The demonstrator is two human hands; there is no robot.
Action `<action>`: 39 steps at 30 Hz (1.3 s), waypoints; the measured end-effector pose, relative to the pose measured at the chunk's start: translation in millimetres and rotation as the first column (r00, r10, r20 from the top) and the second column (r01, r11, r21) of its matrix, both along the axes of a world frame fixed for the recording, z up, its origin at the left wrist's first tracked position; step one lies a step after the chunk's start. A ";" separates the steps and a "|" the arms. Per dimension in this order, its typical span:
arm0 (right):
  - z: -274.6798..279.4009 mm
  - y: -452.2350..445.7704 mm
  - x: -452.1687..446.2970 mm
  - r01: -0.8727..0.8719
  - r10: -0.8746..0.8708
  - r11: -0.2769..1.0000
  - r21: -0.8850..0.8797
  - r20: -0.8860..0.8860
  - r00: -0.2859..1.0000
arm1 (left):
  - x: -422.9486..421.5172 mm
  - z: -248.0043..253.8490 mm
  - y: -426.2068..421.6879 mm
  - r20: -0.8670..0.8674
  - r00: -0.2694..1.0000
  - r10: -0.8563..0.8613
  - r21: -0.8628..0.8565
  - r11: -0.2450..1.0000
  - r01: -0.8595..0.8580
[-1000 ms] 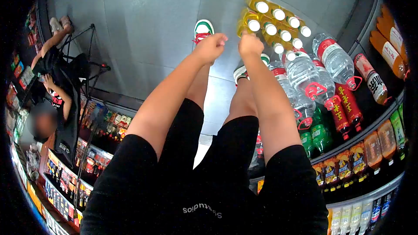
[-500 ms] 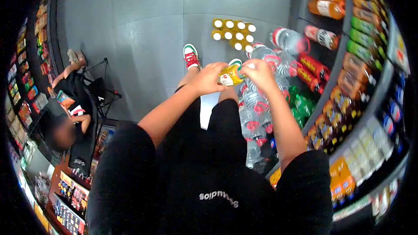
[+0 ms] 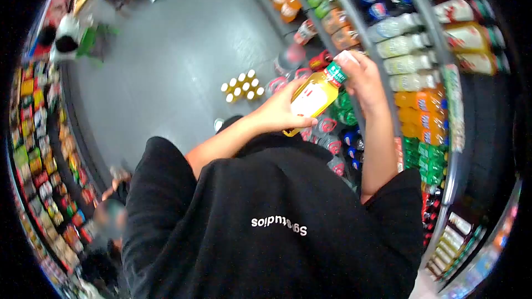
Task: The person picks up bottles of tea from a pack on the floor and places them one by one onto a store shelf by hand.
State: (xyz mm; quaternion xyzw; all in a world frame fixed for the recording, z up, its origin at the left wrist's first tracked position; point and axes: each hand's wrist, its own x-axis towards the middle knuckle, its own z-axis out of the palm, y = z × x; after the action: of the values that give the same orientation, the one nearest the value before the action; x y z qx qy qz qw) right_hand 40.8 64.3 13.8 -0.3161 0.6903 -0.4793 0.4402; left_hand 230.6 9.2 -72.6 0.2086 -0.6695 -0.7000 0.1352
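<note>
A bottle of yellow drink (image 3: 317, 98), with a white label, a green neck band and a pale cap, is held tilted in front of my chest. My left hand (image 3: 281, 112) is wrapped round its lower body, the thumb lying across the label. At the upper end, my right hand (image 3: 363, 80) has its fingers closed about the cap and neck. On the floor beyond my left hand stands a group of yellow bottles with white caps (image 3: 242, 86). Large clear bottles with pink bands (image 3: 327, 125) are partly hidden below the held bottle.
Drink shelves (image 3: 407, 58) curve along my right side, with yellow-drink bottles (image 3: 468, 39) at the upper right. Snack shelves (image 3: 41, 160) line the left. A person (image 3: 111, 218) is low at the left. Grey floor (image 3: 160, 77) lies between, with a green stool (image 3: 88, 41) farther off.
My view has swung right toward the shelves. Both hands have raised the bottle closer to me, with the cap end now higher and to the right. Both keep their hold.
</note>
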 end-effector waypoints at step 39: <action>169.7 82.5 -262.1 0.270 -0.576 0.807 -0.526 -0.801 0.162 | -309.7 148.3 43.0 -0.362 0.860 -0.359 -0.692 0.722 0.010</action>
State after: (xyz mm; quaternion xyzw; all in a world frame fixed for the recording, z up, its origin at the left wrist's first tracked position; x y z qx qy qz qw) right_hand -221.3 146.8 183.5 -0.3802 0.8009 -0.3902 -0.2485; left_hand -79.1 52.2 75.7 -0.1009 -0.8389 -0.4515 0.2867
